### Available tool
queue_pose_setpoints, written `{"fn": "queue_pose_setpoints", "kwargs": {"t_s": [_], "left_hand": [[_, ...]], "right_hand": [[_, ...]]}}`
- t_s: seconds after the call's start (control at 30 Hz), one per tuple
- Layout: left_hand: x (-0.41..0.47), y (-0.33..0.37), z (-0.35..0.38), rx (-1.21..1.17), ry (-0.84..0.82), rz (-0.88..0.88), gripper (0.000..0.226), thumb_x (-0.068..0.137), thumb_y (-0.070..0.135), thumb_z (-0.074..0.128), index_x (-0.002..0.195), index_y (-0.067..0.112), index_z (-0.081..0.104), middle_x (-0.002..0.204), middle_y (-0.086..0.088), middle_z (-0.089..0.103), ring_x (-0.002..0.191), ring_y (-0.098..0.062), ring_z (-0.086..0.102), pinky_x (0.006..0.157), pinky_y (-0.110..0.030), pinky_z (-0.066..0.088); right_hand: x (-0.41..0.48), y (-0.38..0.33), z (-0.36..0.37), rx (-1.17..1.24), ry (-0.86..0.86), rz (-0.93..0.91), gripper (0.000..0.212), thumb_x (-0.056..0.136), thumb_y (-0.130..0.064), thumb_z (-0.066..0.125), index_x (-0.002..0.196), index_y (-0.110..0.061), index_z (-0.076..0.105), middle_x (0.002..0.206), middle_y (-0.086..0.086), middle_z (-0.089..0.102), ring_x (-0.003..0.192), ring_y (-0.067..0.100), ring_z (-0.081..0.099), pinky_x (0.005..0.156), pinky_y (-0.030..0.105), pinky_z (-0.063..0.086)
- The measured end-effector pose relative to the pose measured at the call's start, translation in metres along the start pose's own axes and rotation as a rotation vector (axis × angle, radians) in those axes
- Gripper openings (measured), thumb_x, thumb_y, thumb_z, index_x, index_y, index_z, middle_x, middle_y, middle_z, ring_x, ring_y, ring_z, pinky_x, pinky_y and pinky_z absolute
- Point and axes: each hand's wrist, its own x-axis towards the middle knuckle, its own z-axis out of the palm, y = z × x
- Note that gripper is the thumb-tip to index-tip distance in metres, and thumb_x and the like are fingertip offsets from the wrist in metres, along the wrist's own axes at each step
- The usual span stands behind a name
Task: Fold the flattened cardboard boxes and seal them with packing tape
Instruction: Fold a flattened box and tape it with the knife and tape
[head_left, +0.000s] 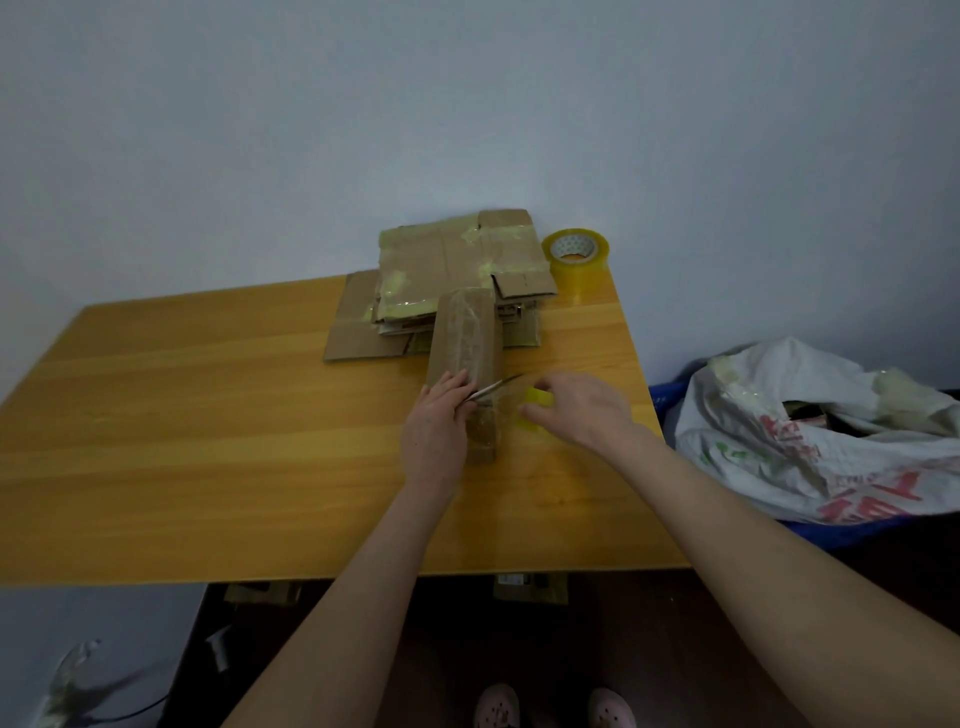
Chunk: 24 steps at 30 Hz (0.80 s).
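Left hand (434, 423), scissors (493, 387); right hand (582, 410), yellow tape (538, 397)

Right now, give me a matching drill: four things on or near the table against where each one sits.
1 large tape roll
2 folded box
3 white bag
4 flat cardboard stack

A off the table, to its right
B far right corner of the table
C mid-table, left hand on it
D far table edge, left of the roll

Pairs: 1-B, 2-C, 3-A, 4-D.
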Motion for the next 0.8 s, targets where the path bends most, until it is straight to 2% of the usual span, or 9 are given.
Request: {"fn": "queue_pose_setpoints", "kwargs": {"t_s": [0.2, 0.33, 0.57, 0.63, 0.7, 0.73, 0.8], "left_hand": [[0.0, 0.002, -0.001, 0.022, -0.015, -0.011, 0.03, 0.093, 0.009, 0.057, 0.122, 0.013, 0.064, 0.132, 0.001, 0.059, 0.129, -0.012, 0.048, 0.113, -0.024, 0.02], [0.0, 0.004, -0.003, 0.034, -0.015, -0.008, 0.03, 0.093, 0.01, 0.056, 0.122, 0.013, 0.065, 0.132, 0.001, 0.059, 0.129, -0.012, 0.048, 0.114, -0.027, 0.019], [0.0, 0.007, -0.007, 0.049, -0.032, -0.005, 0.029, 0.093, 0.009, 0.056, 0.12, 0.014, 0.066, 0.131, 0.004, 0.06, 0.128, -0.009, 0.049, 0.114, -0.027, 0.016], [0.0, 0.006, -0.009, 0.056, -0.037, -0.016, 0.029, 0.093, 0.009, 0.056, 0.12, 0.014, 0.065, 0.131, 0.003, 0.06, 0.127, -0.01, 0.05, 0.115, -0.029, 0.017], [0.0, 0.006, -0.012, 0.064, -0.018, -0.046, 0.029, 0.094, 0.01, 0.055, 0.12, 0.014, 0.065, 0.128, 0.002, 0.062, 0.122, -0.013, 0.054, 0.116, -0.032, 0.021], [0.002, 0.008, -0.013, 0.076, -0.006, -0.067, 0.027, 0.095, 0.011, 0.054, 0.12, 0.014, 0.066, 0.124, 0.0, 0.064, 0.117, -0.015, 0.057, 0.116, -0.034, 0.026], [0.006, 0.018, -0.013, 0.126, -0.003, -0.108, 0.024, 0.097, 0.016, 0.051, 0.116, 0.012, 0.065, 0.116, -0.003, 0.066, 0.105, -0.018, 0.06, 0.107, -0.039, 0.039]], "right_hand": [[-0.001, -0.009, 0.0, -0.048, 0.026, 0.065, 0.053, 0.094, -0.057, 0.044, 0.131, -0.021, 0.055, 0.124, 0.006, 0.062, 0.112, 0.027, 0.058, 0.082, 0.037, 0.048], [-0.001, -0.013, -0.001, -0.089, 0.061, 0.1, 0.049, 0.095, -0.056, 0.044, 0.124, -0.021, 0.06, 0.117, 0.005, 0.064, 0.106, 0.027, 0.06, 0.072, 0.034, 0.043], [-0.002, -0.013, -0.001, -0.104, 0.099, 0.115, 0.049, 0.092, -0.057, 0.048, 0.118, -0.019, 0.064, 0.11, 0.005, 0.067, 0.101, 0.027, 0.062, 0.071, 0.032, 0.045], [0.0, -0.009, 0.0, -0.018, 0.069, 0.131, 0.051, 0.089, -0.061, 0.051, 0.111, -0.018, 0.066, 0.104, 0.004, 0.067, 0.097, 0.026, 0.063, 0.07, 0.032, 0.046], [0.002, 0.003, 0.002, 0.205, -0.006, 0.096, 0.047, 0.085, -0.062, 0.056, 0.082, -0.016, 0.064, 0.077, 0.0, 0.061, 0.075, 0.02, 0.059, 0.061, 0.03, 0.044], [0.002, 0.01, 0.002, 0.328, -0.057, 0.058, 0.046, 0.086, -0.057, 0.06, 0.07, -0.014, 0.055, 0.065, 0.0, 0.052, 0.065, 0.018, 0.052, 0.057, 0.03, 0.038], [0.001, 0.02, 0.003, 0.496, -0.127, 0.008, 0.038, 0.089, -0.042, 0.064, 0.069, -0.012, 0.049, 0.064, 0.005, 0.042, 0.063, 0.02, 0.043, 0.058, 0.032, 0.029]]}}
